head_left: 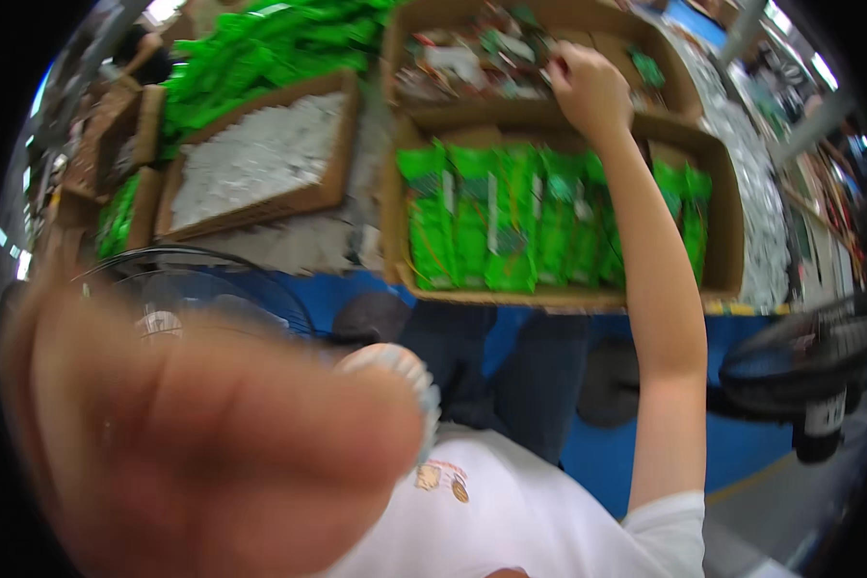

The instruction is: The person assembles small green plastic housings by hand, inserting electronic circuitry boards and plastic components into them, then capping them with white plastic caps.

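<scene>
My right hand (592,89) reaches over the far cardboard box (395,58), its fingers curled and pressed together. Whether anything sits between its fingertips is too small to make out. Inside that box lie mixed small packets (458,63) in clear, red and green. The near cardboard box (732,193), under my right forearm, holds a row of upright bright green packs (515,217). My left hand (212,433) looms large and blurred at the lower left, so its grip cannot be read. Beside its fingers shows a pale ridged band (424,385).
A shallow cardboard tray (260,212) of white packets (255,154) stands at the left. Behind it spreads a heap of green packs (270,48). White packets (756,202) line the right side. Fans stand at the left (212,255) and right (790,356).
</scene>
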Tool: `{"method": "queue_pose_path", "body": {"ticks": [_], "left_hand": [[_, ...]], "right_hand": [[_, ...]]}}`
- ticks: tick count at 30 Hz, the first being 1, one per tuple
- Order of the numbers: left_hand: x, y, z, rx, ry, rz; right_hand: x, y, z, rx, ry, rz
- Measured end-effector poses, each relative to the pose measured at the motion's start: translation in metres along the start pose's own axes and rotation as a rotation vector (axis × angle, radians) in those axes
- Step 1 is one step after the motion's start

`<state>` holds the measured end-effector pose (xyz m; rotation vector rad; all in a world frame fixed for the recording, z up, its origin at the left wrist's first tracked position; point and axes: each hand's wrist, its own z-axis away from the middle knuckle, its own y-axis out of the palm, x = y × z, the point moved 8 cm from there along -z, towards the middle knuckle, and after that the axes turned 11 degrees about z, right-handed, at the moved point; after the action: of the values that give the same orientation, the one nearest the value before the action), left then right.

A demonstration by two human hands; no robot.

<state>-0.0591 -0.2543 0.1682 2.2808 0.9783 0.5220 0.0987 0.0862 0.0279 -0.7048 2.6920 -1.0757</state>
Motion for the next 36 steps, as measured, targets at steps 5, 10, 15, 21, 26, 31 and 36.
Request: {"method": "queue_pose_path", "body": {"ticks": [5, 10, 15, 21, 26, 31, 36], "left_hand": [[0.097, -0.068, -0.067, 0.195, 0.124, -0.266], [0.179, -0.156, -0.094, -0.174, -0.207, -0.348], [0.194, -0.296, -0.165, -0.282, -0.054, -0.920], [0.113, -0.411, -0.199, 0.198, 0.067, -2.376], [0.052, -0.476, -0.188, -0.061, -0.756, -2.739], [0.055, -0.468, -0.191, 0.455, -0.490, -2.983], [0.059, -0.442, -0.209, 0.474, -0.417, -2.979]], "right_hand": [[0.004, -0.014, 0.003, -0.010, 0.003, -0.039], [-0.005, -0.017, 0.005, -0.008, 0.013, -0.040], [0.000, -0.019, -0.001, 0.018, 0.034, -0.021], [0.000, -0.017, 0.000, 0.006, 0.037, -0.007], [-0.003, -0.020, 0.003, -0.012, 0.037, 0.021], [-0.002, -0.014, 0.004, -0.006, 0.020, 0.030], [0.005, -0.018, 0.001, -0.001, 0.014, 0.008]]}}
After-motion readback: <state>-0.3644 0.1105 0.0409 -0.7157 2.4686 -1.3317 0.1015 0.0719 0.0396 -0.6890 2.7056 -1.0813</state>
